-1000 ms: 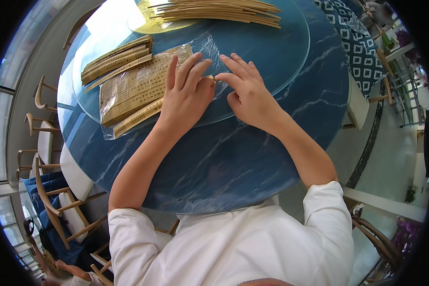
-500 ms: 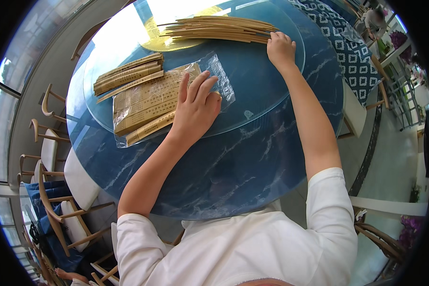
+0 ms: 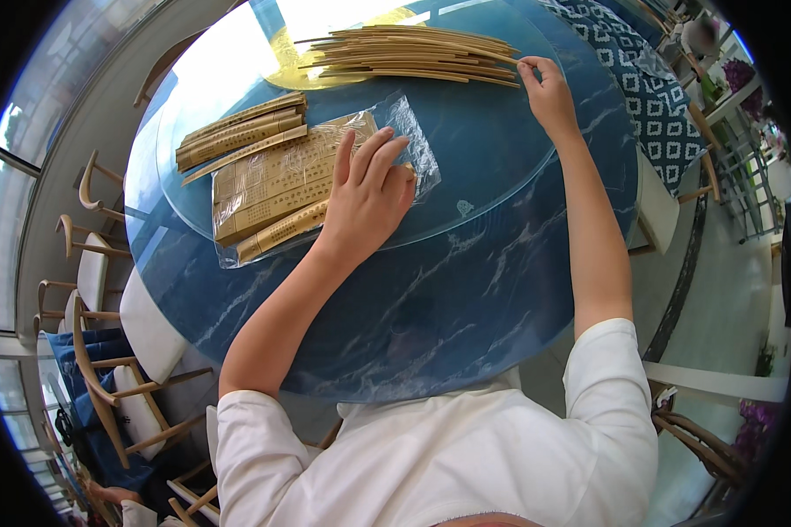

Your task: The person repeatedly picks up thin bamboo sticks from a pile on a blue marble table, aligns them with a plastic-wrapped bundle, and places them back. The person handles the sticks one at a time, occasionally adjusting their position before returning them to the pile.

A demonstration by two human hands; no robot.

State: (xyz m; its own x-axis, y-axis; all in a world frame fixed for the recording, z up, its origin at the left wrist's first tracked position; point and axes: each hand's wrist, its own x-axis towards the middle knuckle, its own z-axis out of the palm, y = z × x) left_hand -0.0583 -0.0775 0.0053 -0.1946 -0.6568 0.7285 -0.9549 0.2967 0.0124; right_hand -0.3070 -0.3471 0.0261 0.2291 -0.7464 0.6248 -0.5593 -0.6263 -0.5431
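A bundle of long thin wooden sticks [image 3: 413, 57] lies across the far part of the glass turntable. At its right end my right hand [image 3: 549, 92] pinches the tip of one stick between thumb and fingers. My left hand [image 3: 369, 198] rests over a clear plastic packet [image 3: 277, 180] of tan paper sleeves with dark print, its fingers stretched out and apart. One printed sleeve [image 3: 281, 230] lies along the packet's near edge and passes under that hand. Beyond the packet sits a small stack of loose printed sleeves [image 3: 242, 132].
The glass turntable [image 3: 492, 189] stands on a round blue marbled table [image 3: 431, 325]. Wooden chairs with pale seats [image 3: 145, 413] stand at the left. A patterned cloth [image 3: 633, 97] covers furniture at the far right. Another person [image 3: 699, 39] is in the background.
My right hand has shifted right, from lying over the stick ends to pinching one tip. My left hand has stayed over the packet.
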